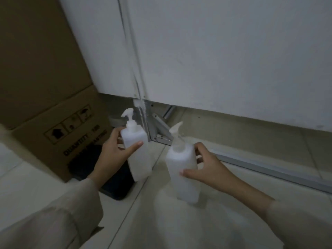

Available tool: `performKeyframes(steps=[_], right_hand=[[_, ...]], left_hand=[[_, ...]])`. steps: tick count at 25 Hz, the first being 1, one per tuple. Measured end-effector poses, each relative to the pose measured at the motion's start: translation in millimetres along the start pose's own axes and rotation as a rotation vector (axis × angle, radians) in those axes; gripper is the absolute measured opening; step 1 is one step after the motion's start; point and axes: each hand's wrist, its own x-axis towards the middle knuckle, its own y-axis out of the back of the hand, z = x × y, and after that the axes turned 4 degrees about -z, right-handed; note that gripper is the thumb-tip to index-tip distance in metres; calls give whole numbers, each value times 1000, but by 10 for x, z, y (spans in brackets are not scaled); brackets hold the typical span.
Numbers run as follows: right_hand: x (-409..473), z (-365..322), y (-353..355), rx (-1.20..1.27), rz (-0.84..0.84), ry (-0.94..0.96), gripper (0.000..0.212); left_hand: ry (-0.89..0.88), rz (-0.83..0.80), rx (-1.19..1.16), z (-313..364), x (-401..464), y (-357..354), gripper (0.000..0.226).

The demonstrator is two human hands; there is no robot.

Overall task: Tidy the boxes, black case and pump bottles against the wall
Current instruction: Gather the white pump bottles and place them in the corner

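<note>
While my left hand (pixel 115 151) grips one white plastic pump bottle (pixel 137 150), my right hand (pixel 203 168) clasps another white plastic pump bottle (pixel 182 169) on the floor (pixel 179 227).

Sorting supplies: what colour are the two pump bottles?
Both pump bottles are white, per the head view.

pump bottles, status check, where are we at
Left hand grip on left bottle, right hand grip on right bottle. Both upright, near the wall. Black case and box crowd the left.
</note>
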Motion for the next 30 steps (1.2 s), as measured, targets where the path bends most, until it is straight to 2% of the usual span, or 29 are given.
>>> performKeyframes(steps=[2,5,12,14,17,23,27,30], right_hand=[[216,-196,-225,-48,-69,-17,51],[680,-445,-499,-88,-67,-20,51],[2036,-701,-1165,48,187,-1,54],[2368,-663,-1378,77,260,-31,58],[2751,-592,-1612,164,297,-54,60],[3135,-352,-1937,204,210,-77,59],[3289,-218,-1982,220,256,-36,63],[3367,-125,-2133,193,258,-7,75]], left_hand=[[28,72,-7,-263,135,278,49],[49,194,-43,-584,439,609,52],[57,186,-152,-1320,1252,1008,57],[57,192,-188,-1472,1408,991,59],[77,231,-119,-1620,1590,863,63],[147,184,-23,-2020,1976,620,62],[127,208,-16,-1996,1856,471,71],[123,272,23,-2099,1610,314,69]])
